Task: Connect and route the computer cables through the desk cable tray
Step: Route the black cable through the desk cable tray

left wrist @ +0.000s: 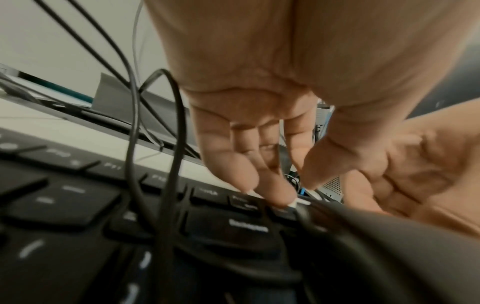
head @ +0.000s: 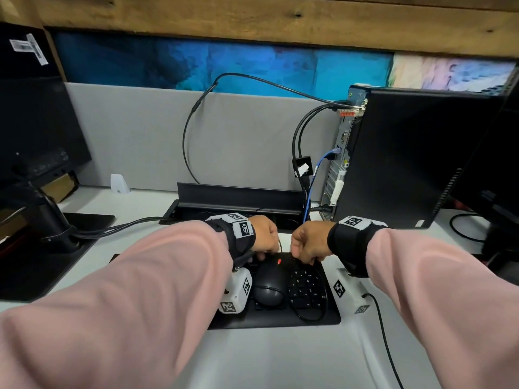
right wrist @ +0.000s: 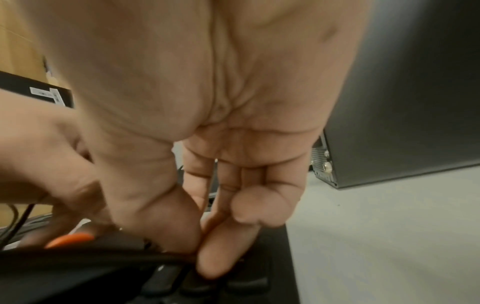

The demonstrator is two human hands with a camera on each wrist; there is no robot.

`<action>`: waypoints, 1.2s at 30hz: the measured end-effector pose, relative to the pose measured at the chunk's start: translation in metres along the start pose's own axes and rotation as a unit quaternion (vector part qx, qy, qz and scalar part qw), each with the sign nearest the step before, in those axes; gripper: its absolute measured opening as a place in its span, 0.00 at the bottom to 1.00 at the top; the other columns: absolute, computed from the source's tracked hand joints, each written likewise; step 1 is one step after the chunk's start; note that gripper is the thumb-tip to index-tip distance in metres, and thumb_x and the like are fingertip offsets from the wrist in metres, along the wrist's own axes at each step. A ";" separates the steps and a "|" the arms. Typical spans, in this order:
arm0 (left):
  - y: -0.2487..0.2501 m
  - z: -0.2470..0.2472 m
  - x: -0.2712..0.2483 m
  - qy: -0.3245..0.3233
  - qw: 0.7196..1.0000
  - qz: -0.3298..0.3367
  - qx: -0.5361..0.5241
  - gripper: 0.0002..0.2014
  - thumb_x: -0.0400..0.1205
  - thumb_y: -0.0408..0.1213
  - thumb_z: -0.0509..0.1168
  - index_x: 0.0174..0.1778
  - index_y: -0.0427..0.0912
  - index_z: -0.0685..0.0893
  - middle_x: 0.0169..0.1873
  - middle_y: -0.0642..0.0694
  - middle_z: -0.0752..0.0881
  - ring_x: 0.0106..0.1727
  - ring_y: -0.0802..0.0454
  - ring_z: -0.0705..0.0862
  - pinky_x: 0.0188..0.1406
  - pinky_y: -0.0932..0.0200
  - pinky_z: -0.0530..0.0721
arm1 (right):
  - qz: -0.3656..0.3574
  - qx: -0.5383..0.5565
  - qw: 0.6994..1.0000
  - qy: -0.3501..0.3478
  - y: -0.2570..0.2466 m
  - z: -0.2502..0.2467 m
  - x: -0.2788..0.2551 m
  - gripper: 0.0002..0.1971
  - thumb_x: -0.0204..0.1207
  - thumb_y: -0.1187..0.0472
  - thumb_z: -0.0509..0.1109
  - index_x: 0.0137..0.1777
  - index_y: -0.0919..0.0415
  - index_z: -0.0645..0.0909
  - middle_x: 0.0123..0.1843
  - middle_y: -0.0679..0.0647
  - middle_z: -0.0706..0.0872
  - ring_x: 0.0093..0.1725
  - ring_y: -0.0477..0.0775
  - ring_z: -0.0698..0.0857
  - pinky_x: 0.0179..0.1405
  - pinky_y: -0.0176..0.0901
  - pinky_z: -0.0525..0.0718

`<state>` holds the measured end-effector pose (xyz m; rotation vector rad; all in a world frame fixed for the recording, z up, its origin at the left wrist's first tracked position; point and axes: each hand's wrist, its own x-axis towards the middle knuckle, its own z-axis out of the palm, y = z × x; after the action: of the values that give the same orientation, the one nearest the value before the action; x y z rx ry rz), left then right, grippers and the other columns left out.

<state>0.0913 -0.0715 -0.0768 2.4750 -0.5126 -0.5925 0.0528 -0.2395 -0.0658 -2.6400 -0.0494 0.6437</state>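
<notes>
A black mouse [head: 269, 284] with a red scroll wheel [right wrist: 70, 239] lies on a black keyboard [head: 306, 293]. Its thin black cable [head: 311, 315] loops over the keys and rises in a loop [left wrist: 171, 123]. My right hand [head: 302, 258] pinches this cable between thumb and forefinger at the mouse's front [right wrist: 200, 253]. My left hand [head: 266, 252] reaches down beside it, its fingertips [left wrist: 283, 197] and thumb closing on the same cable, where a small white piece [left wrist: 294, 204] shows. The cable tray [head: 238, 204] is a black slot behind the keyboard, its lid raised.
A black computer tower [head: 415, 155] stands at the right with black cables and a blue cable [head: 310, 192] plugged into its back. A monitor stand [head: 53, 220] with cables sits at the left. A grey partition [head: 134, 136] closes the back of the desk.
</notes>
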 end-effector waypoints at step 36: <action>0.009 -0.001 -0.005 0.068 0.991 -0.054 -0.097 0.09 0.83 0.32 0.59 0.42 0.43 0.84 0.38 0.35 0.87 0.32 0.39 0.84 0.26 0.60 0.80 | -0.055 0.117 0.990 0.053 -0.006 0.008 -0.002 0.09 0.76 0.47 0.75 0.49 0.51 0.87 0.47 0.49 0.87 0.47 0.45 0.83 0.42 0.37 0.83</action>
<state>0.0854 -0.0757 -0.0695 2.3471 -0.2560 -0.4869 0.0477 -0.2318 -0.0685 -2.4220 -0.0829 0.4424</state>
